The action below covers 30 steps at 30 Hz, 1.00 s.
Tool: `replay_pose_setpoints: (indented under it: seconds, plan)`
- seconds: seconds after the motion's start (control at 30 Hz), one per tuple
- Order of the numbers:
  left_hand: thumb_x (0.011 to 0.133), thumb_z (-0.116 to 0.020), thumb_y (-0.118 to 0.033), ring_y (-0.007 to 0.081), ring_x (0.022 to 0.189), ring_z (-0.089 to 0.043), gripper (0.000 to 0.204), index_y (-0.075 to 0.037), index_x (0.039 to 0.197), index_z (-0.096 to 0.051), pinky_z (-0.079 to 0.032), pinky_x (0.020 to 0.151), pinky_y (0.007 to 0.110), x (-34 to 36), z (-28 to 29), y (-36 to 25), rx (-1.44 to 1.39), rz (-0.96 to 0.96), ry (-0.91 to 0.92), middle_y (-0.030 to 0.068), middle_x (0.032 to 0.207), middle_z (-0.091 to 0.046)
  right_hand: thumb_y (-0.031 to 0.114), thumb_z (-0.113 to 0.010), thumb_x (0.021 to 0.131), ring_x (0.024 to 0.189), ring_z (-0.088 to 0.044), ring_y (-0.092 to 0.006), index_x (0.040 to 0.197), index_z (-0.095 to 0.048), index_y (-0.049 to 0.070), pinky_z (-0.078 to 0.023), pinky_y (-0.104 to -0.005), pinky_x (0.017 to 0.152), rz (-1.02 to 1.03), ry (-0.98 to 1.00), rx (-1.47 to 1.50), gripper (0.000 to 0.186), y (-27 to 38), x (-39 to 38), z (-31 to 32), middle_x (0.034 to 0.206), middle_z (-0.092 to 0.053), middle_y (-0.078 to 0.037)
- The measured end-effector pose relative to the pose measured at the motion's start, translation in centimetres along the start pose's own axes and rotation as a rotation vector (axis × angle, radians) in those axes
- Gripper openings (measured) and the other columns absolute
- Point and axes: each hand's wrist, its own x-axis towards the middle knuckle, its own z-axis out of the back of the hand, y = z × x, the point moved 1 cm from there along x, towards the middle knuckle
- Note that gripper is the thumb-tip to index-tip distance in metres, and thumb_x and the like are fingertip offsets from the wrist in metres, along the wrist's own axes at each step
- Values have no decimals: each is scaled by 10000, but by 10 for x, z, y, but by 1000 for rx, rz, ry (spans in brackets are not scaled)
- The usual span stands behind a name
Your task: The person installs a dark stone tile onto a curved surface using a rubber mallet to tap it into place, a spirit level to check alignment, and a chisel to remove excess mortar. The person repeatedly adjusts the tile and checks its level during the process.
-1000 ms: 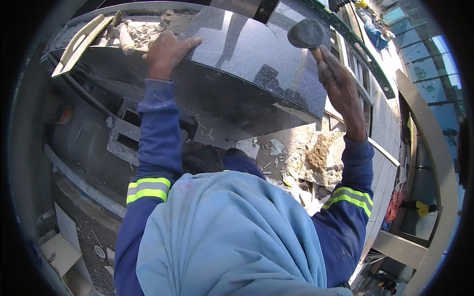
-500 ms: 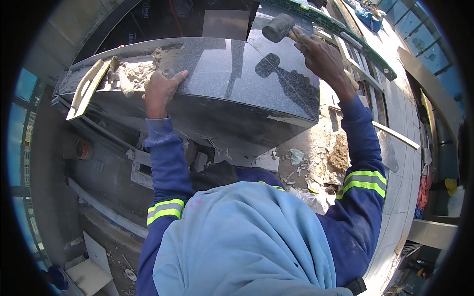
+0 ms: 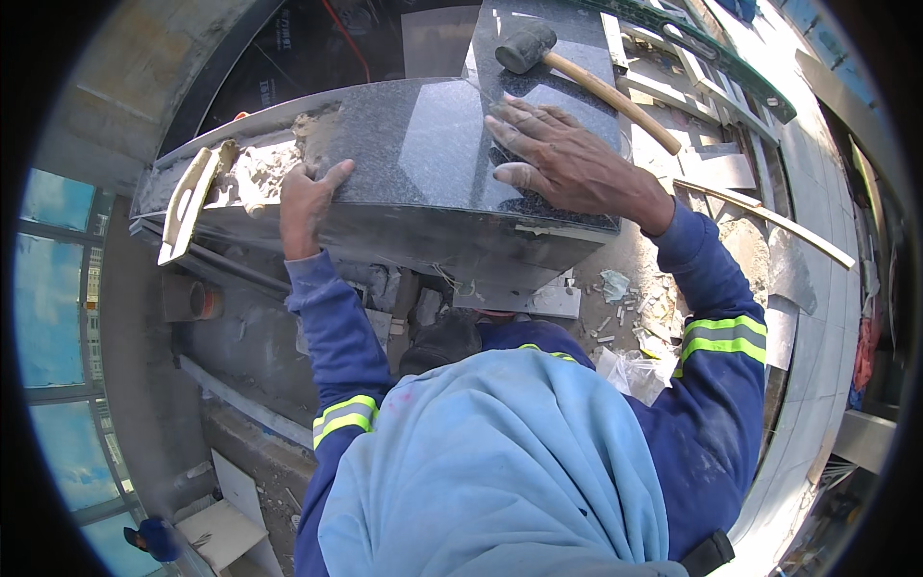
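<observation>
A speckled dark-grey stone slab (image 3: 385,125), polished on top, lies along the ledge in front of me. My left hand (image 3: 310,204) grips its left end at the near edge, thumb stretched across the top and the other fingers partly hidden. Flat on the slab's right part rests my right hand (image 3: 562,162), fingers spread and dusty, holding nothing. Just beyond it a rubber mallet (image 3: 615,101) with a dark head and wooden handle lies on the stone, its handle slanting over the right edge.
Left of the slab are wet mortar (image 3: 264,168) and a trowel-like float (image 3: 187,207) on the ledge. A long green level (image 3: 711,60) crosses at the upper right above metal frames. Rubble (image 3: 615,317) litters the floor below; a bucket (image 3: 187,298) stands at left.
My right hand has let go of the mallet, which now lies on the slab, and has come down flat on the stone. My left hand stays at the slab's left end.
</observation>
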Motion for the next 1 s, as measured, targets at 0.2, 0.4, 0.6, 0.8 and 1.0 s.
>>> replay_pose_setpoints:
  seconds: [0.2, 0.4, 0.6, 0.8, 1.0]
  plan:
    - [792, -890, -558, 150, 688, -601, 638, 47, 887, -710, -479, 637, 320, 1, 2, 5, 38, 9, -13, 67, 777, -677, 640, -267, 1099, 1597, -241, -361, 1609, -355, -16, -175, -562, 1306, -71, 94, -36, 835, -32, -13, -26, 1673, -349, -232]
    - [758, -913, -540, 186, 653, -614, 653, 70, 845, -697, -501, 624, 361, 1, -2, 1, -5, -36, -62, 99, 730, -684, 687, -214, 1071, 1610, -198, -352, 1633, -323, 19, -125, -572, 1323, 112, 170, 68, 880, 2, 7, -34, 1695, -311, -208]
    - [787, -890, -550, 165, 694, -622, 653, 73, 907, -735, -513, 669, 321, 1, 4, -6, 21, 24, 10, 93, 790, -700, 679, -204, 1069, 1610, -206, -338, 1638, -343, 68, -141, -588, 1319, -77, 82, -96, 847, -36, -9, -42, 1698, -317, -187]
    - [791, -884, -551, 165, 692, -621, 651, 74, 901, -737, -509, 663, 316, 6, 5, -5, 108, 42, -2, 82, 789, -699, 550, -349, 1106, 1573, -302, -367, 1596, -449, 127, -176, -671, 1279, 11, -61, -146, 655, -18, -26, -36, 1636, -422, -201]
    - [773, -897, -555, 165, 670, -614, 642, 58, 864, -727, -503, 639, 320, 15, 4, 12, 85, 10, 7, 85, 780, -694, 311, -617, 985, 1064, -657, -405, 1179, -673, 33, -520, -564, 811, -177, -303, -372, 343, -98, 12, 6, 1055, -711, -191]
